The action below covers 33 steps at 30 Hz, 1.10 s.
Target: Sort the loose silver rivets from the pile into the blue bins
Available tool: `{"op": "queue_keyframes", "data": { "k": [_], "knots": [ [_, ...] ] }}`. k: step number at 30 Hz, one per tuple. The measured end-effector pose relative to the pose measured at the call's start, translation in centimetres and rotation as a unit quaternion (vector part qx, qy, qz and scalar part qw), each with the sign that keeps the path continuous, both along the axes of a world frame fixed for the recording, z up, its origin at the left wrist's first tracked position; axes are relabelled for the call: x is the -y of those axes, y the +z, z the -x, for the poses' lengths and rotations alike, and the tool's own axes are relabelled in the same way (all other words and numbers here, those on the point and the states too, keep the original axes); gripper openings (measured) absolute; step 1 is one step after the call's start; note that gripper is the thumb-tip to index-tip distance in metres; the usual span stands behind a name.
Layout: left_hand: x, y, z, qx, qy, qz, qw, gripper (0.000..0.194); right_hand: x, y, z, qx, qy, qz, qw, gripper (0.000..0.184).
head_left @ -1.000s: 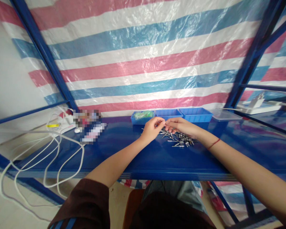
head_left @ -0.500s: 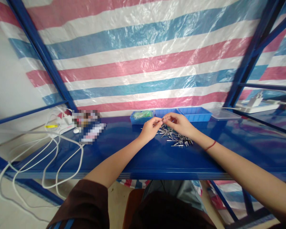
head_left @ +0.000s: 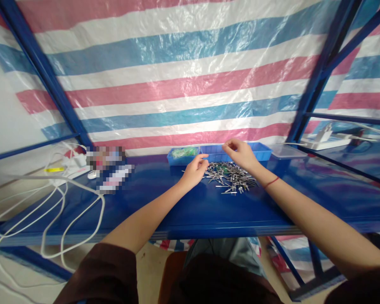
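My left hand (head_left: 194, 171) is beside the left edge of a pile of slim metal pieces that look like pop rivets (head_left: 237, 180). Its index finger stretches out apart from the thumb, and I see nothing held. Raised in front of the middle blue bin (head_left: 213, 154), my right hand (head_left: 240, 154) has its fingertips pinched together. Whatever may be between them is too small to make out. Some green material (head_left: 221, 169) shows among the metal pieces. In the left blue bin (head_left: 183, 160) lies a clear bag with green contents (head_left: 185, 153).
A third blue bin (head_left: 262, 153) stands right of my right hand, with a clear plastic lid (head_left: 288, 151) beyond it. White cables (head_left: 101, 211) loop over the left edge of the blue table (head_left: 177, 211). A power strip (head_left: 326, 140) sits at the right, behind a blue frame bar.
My hands, fingertips together before, have come apart. The right hand has risen toward the bins with its fingers pinched, while the left has opened beside the pile. The view has shifted slightly.
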<state>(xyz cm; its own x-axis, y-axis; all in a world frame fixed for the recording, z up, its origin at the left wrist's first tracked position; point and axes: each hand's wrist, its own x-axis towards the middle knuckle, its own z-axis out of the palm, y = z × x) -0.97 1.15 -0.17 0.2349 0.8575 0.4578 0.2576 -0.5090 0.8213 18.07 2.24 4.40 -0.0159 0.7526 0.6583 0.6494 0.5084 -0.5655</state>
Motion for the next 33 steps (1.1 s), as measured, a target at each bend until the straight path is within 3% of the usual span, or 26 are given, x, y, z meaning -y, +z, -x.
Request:
{"op": "queue_keyframes", "data": {
  "k": [3,7,10,13,16,21,24,29,33],
  "knots": [
    [-0.2,0.0,0.2,-0.008,0.006,-0.004,1.0,0.028,-2.7,0.3,-1.0,-0.008,-0.051,0.024,0.998,0.015],
    [0.1,0.0,0.0,-0.035,0.004,-0.012,0.999,0.027,-5.4,0.1,-0.9,0.078,-0.094,0.029,0.992,0.023],
    [0.5,0.3,-0.1,-0.059,0.006,-0.007,0.998,0.026,-5.7,-0.4,-0.1,0.183,-0.108,0.049,0.976,0.029],
    [1.1,0.7,-0.1,-0.075,-0.003,-0.001,0.997,0.025,-4.3,-0.7,0.3,0.25,-0.111,0.029,0.961,0.032],
    [1.5,1.0,-0.1,-0.083,-0.016,0.004,0.996,0.022,-2.1,-0.6,-0.1,0.285,-0.069,0.019,0.956,0.029],
    [1.4,0.8,0.0,-0.109,-0.015,-0.028,0.994,0.02,0.5,-0.7,-2.2,0.294,0.074,0.162,0.939,0.027],
    [1.1,0.5,0.3,-0.177,0.003,-0.092,0.98,0.02,0.9,-1.1,-2.9,0.272,0.156,0.197,0.929,0.024],
    [1.3,0.0,0.6,-0.351,0.015,-0.159,0.923,0.022,0.7,-1.6,-2.4,0.274,0.172,0.216,0.921,0.009],
    [1.3,-0.3,0.6,-0.389,0.002,-0.157,0.908,0.027,0.9,-1.2,-2.4,0.278,0.157,0.199,0.926,0.018]
  ]
}}
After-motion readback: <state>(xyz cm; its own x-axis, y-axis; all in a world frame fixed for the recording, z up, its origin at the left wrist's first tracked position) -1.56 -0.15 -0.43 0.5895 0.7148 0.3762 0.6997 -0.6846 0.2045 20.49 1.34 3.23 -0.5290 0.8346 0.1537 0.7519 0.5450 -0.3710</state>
